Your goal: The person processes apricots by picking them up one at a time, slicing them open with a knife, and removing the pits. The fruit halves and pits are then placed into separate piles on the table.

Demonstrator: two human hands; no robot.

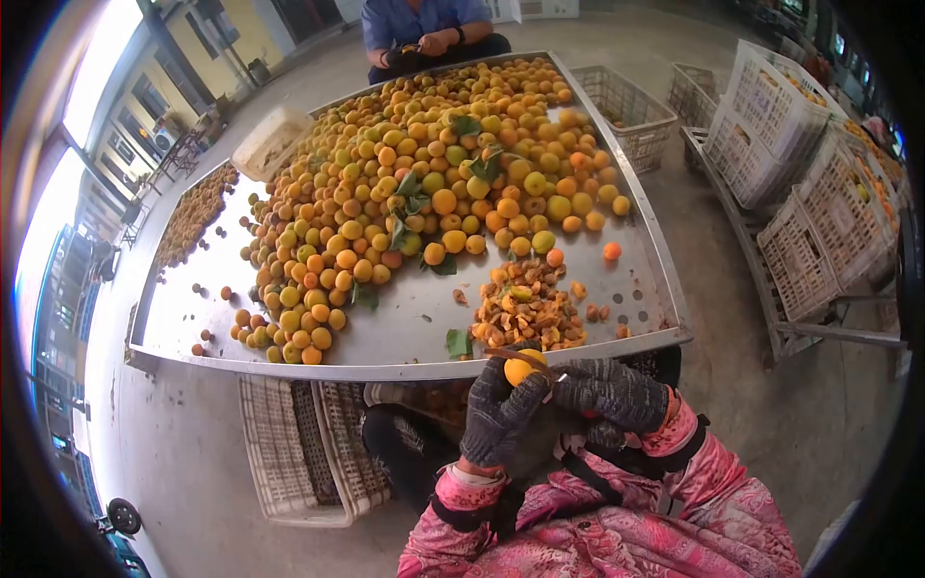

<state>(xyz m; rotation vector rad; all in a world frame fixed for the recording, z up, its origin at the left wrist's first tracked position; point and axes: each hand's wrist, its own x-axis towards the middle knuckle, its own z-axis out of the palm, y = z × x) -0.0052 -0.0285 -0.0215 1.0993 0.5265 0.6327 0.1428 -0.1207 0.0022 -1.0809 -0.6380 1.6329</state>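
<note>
My left hand, in a dark grey knit glove, is closed around a yellow-orange apricot just past the table's near edge. My right hand, gloved alike, grips a small knife whose dark, stained blade lies across the top of the apricot. Part of the knife's handle is hidden in the glove. Right beyond my hands, a heap of split apricot pieces and brown pits lies on the metal table. A large pile of whole apricots, with some green leaves, covers much of the table.
Across the table sits a person in a blue shirt. Plastic crates stand below on the left. More crates are on the right, some stacked on a cart. A pale tub rests at the table's left edge, near a pile of pits.
</note>
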